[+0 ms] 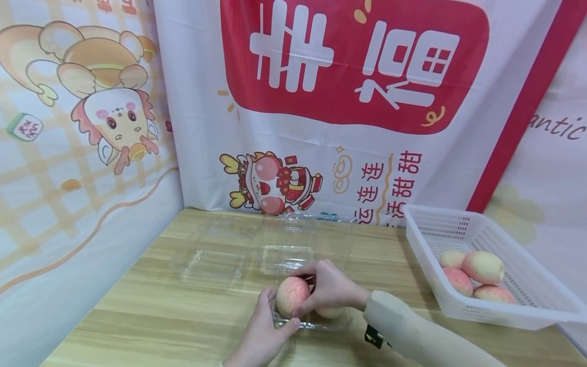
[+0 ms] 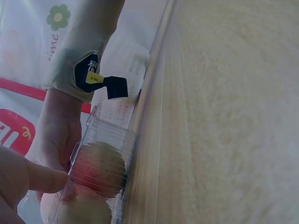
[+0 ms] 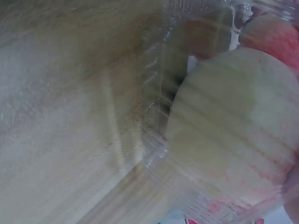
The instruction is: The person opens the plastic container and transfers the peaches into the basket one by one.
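Note:
A clear plastic clamshell box (image 1: 314, 325) lies at the front middle of the table with two pink and cream peaches in it. My right hand (image 1: 331, 288) reaches in from the right and grips the left peach (image 1: 292, 297), its thumb in front and fingers behind. Partly hidden under that hand is the other peach (image 1: 329, 311), seen through the ribbed wall as a peach (image 2: 99, 168) in the left wrist view. My left hand (image 1: 267, 326) holds the box's left front corner; its thumb (image 2: 46, 178) presses at the rim. The right wrist view shows a peach (image 3: 229, 126) close behind the plastic.
At the right a white plastic basket (image 1: 509, 312) holds several more peaches (image 1: 483, 267). Another clear plastic box (image 1: 213, 265) lies open at the left on the wooden table (image 1: 151, 311). Printed cloths (image 1: 197, 127) hang behind and to the left.

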Action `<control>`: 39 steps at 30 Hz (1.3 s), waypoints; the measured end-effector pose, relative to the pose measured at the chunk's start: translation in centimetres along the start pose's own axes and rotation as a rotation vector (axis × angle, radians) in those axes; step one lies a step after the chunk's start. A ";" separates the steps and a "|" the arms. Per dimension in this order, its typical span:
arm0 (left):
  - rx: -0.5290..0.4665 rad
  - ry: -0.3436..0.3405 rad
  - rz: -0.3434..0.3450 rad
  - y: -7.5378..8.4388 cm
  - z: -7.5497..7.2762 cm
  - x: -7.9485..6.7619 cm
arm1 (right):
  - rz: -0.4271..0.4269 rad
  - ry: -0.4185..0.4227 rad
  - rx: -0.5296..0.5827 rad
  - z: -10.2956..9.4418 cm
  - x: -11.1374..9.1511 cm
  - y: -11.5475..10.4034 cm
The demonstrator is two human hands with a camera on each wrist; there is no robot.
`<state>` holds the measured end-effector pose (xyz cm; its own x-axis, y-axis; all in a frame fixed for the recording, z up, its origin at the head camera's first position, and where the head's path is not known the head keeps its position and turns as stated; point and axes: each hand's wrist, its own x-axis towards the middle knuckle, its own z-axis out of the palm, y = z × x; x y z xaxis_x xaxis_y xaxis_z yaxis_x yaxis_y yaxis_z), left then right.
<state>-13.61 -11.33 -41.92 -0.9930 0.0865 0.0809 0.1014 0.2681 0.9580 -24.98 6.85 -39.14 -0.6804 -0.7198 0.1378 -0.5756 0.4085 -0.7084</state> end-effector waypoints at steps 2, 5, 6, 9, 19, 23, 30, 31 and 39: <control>0.007 0.000 -0.005 0.0 0.0 0.0 | 0.009 0.011 0.027 0.0 0.0 0.2; 0.022 0.003 -0.021 0.0 0.0 0.0 | 0.020 0.029 0.062 -0.1 0.0 0.3; 0.027 0.004 -0.027 0.0 0.0 0.0 | 0.021 0.034 0.071 -0.1 0.0 0.4; 0.034 0.006 -0.038 0.0 0.0 -0.1 | 0.029 0.044 0.088 -0.1 0.0 0.5; 0.032 0.011 -0.037 0.2 -0.1 -0.1 | 0.037 0.047 0.103 -0.2 -0.1 0.3; 0.033 0.009 -0.040 0.2 -0.1 -0.1 | 0.043 0.045 0.111 -0.2 -0.2 0.2; 0.029 0.003 -0.068 0.0 -0.1 0.1 | 0.058 0.035 0.164 -0.6 -0.3 -0.3; 0.030 0.005 -0.068 0.0 -0.1 0.1 | 0.055 0.033 0.172 -0.7 -0.3 -0.4; 0.028 0.027 -0.047 0.0 0.0 0.1 | 0.035 0.066 0.214 -1.8 -0.3 -1.9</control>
<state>-13.68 -11.32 -41.94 -0.9979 0.0472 0.0439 0.0560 0.2978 0.9530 -24.51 7.31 -36.60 -0.7302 -0.6664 0.1505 -0.4467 0.2991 -0.8432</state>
